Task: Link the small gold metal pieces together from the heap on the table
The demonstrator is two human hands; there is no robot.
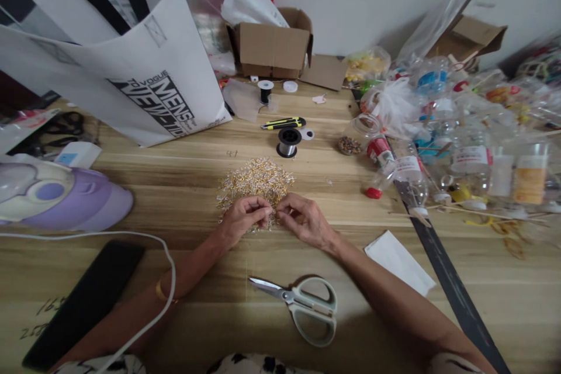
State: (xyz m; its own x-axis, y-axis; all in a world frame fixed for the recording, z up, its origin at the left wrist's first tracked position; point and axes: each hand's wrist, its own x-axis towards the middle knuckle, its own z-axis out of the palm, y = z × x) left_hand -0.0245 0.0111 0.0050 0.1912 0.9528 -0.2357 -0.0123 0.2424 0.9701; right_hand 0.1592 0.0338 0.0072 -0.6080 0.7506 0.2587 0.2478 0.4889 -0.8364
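A loose pile of small gold and silver pieces [258,178] lies on the wooden table. My left hand [248,216] is at the pile's front edge, thumb and index finger pinched together. Close beside it on the right, my right hand [304,219] is pinched too, its fingertips facing the left ones. Whatever sits between the fingertips is too small to make out. Behind the pile stands a black spool of silvery wire [289,143], with a yellow and black cutter [283,123] just beyond it. Scissors with pale handles [302,301] lie slightly open in front of my hands.
Plastic bottles [468,158] and bags crowd the right side. A folded white paper [400,262] lies near my right forearm. At the left are a white shopping bag [175,70], a purple device [79,198], a dark flat object [87,304] and a white cable [169,257] crossing my left forearm.
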